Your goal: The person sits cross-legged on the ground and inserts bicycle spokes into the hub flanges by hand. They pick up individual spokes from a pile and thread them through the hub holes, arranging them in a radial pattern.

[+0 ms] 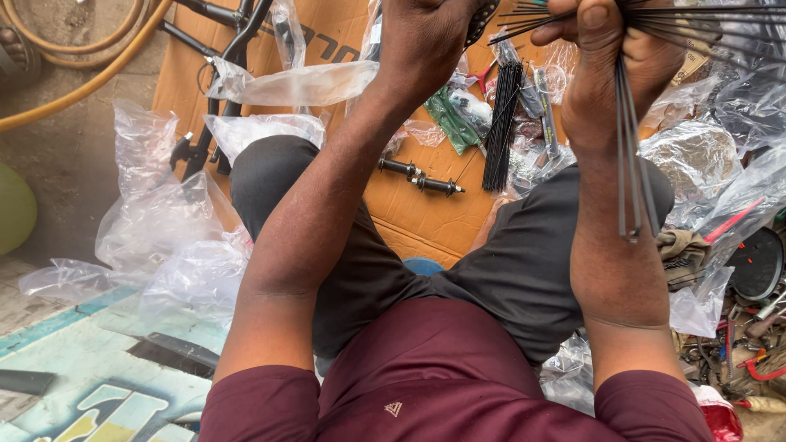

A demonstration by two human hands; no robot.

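Spokes [630,164] hang gripped in right hand [602,61], left hand [422,41] alongside.

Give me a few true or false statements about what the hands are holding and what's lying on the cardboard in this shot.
1. The right hand grips a bunch of thin metal spokes. True.
2. A second bundle of black spokes lies on the cardboard. True.
3. The wheel hub is in the left hand. False: it lies on the cardboard between the knees.
4. The person wears a bright yellow shirt. False: the shirt is dark maroon.
5. Clear plastic bags lie beside the person's left leg. True.
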